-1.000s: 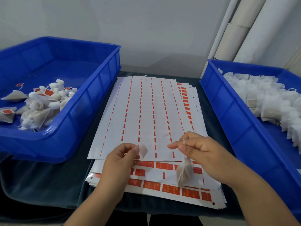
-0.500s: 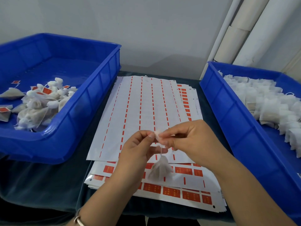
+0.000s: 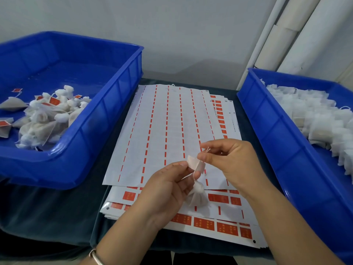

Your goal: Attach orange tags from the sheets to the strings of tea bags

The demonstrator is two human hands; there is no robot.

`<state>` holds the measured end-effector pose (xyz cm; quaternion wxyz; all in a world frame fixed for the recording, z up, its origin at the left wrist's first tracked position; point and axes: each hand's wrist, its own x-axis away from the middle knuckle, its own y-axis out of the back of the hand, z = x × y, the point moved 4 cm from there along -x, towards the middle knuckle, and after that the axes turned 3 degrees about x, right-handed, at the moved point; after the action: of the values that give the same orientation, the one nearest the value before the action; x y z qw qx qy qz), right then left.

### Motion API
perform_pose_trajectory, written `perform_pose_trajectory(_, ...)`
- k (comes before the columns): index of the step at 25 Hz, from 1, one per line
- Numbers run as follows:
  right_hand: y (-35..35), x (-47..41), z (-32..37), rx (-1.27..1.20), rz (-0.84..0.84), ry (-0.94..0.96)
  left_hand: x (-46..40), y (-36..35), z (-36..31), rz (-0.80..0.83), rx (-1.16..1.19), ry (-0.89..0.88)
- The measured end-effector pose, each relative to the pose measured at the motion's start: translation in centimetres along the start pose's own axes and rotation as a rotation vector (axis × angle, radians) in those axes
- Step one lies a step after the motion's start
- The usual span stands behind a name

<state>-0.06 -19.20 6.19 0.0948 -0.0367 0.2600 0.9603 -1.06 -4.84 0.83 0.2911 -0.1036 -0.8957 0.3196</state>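
Note:
A stack of tag sheets lies in the middle of the table, the top sheet mostly stripped to white with thin orange strips, lower sheets showing orange tags. My left hand pinches a peeled tag, its pale back towards me. My right hand pinches the string of a tea bag against that tag. The tea bag hangs below my fingers, just over the lower sheets.
A blue bin on the left holds several tagged tea bags. A blue bin on the right holds a pile of untagged tea bags. White pipes stand at the back right. A dark cloth covers the table.
My hands came together from apart, bringing the tag and the string into contact. Since then the tea bag has dropped a little lower and the tag has turned flatter between my fingers.

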Motion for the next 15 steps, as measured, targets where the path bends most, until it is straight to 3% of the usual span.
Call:
perform_pose_trajectory(10, 0.44, -0.05, 0.02, 0.018, 0.063, 0.029, 0.28, -0.01, -0.06, 0.125, 0.055, 0.102)
perform_pose_trajectory(15, 0.45, -0.05, 0.26, 0.037, 0.116, 0.044, 0.13, -0.02, -0.05, 0.070, -0.105, 0.092)
